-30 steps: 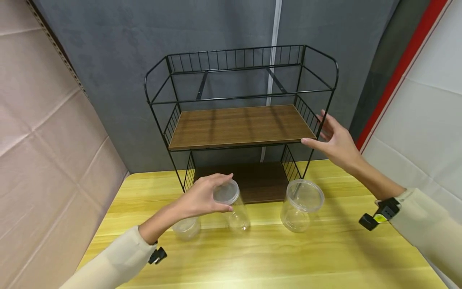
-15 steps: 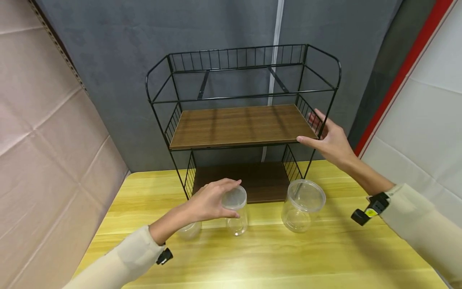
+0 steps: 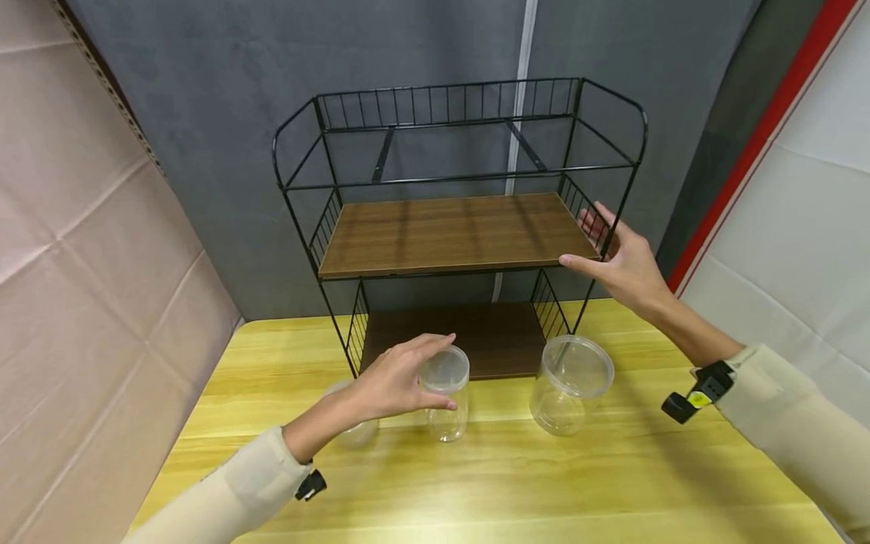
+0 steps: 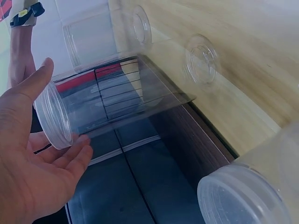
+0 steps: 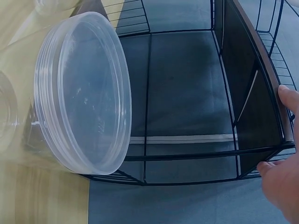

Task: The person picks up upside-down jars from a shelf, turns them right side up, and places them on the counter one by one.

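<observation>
In the head view my left hand holds a clear jar by its lid, thumb on the near side and fingers on the far side. The left wrist view shows the thumb and fingertips curved round the translucent lid. The jar stands upright before a black wire rack with brown wooden shelves. At the rack's right side my right hand grips the middle shelf's corner, thumb at the front edge, fingers behind the side wires. In the right wrist view the thumb and a finger show at that corner.
A wider clear jar with a lid stands right of the held one. Another clear jar is partly hidden behind my left wrist. All stand on the light wooden table. A grey curtain hangs behind the rack.
My left hand has moved slightly right with the jar, which now stands straighter. My right hand has shifted left onto the shelf corner, its fingers now behind the side wires.
</observation>
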Demonstrator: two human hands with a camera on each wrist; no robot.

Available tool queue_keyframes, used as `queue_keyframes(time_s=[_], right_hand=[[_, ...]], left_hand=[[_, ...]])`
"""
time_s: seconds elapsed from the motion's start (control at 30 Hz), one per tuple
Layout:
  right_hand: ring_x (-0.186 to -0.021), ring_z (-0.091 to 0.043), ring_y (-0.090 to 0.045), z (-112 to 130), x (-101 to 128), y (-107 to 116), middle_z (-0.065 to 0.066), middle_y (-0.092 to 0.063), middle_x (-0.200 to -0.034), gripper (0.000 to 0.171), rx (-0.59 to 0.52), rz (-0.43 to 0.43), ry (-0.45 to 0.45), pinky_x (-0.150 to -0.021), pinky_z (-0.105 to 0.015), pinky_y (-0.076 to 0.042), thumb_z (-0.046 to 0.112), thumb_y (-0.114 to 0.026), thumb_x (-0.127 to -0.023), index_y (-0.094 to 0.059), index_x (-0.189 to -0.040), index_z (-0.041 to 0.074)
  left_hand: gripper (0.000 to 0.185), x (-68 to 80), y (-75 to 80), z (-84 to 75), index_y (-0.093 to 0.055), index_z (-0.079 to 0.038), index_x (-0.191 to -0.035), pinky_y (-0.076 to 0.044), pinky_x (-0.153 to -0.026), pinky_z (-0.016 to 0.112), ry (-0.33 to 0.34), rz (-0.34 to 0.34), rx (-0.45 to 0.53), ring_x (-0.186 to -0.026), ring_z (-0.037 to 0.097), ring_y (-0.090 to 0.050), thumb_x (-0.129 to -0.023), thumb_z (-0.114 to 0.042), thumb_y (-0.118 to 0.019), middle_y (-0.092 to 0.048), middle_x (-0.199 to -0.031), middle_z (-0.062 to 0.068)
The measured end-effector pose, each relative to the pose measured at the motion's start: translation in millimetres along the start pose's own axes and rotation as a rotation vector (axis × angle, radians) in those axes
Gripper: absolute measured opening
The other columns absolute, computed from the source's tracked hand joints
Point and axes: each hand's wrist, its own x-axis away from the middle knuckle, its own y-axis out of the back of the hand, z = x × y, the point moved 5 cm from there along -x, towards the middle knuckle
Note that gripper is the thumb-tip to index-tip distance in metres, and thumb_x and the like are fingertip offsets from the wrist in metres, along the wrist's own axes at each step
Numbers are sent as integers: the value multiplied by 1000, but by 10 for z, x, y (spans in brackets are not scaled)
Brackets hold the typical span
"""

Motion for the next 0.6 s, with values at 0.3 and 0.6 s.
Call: queue_keyframes(time_s=[0.3,0.6], right_hand=[[-155,-32,-38,-5,20,15,-16,-37,-169,99,8,-4,1,-116,-13,-37,14,-81,-96,-16,-171,14],[-152,-37,-41,-31,124,54,-18,-41,-166,92,56,-2,33,-106,-4,-41,17,-79,-98,-22,-170,16]], left_hand=[[104,122,134,19,-47,-14,-161,-58,-102,53,38,-104,-12,-136,31,-60,-76,-47,-96,-56,-155,9],[100,366,373,102,-47,-14,-161,-55,-104,57,48,-229,-18,-143,32,-54,-78,-41,-96,-50,-161,6]])
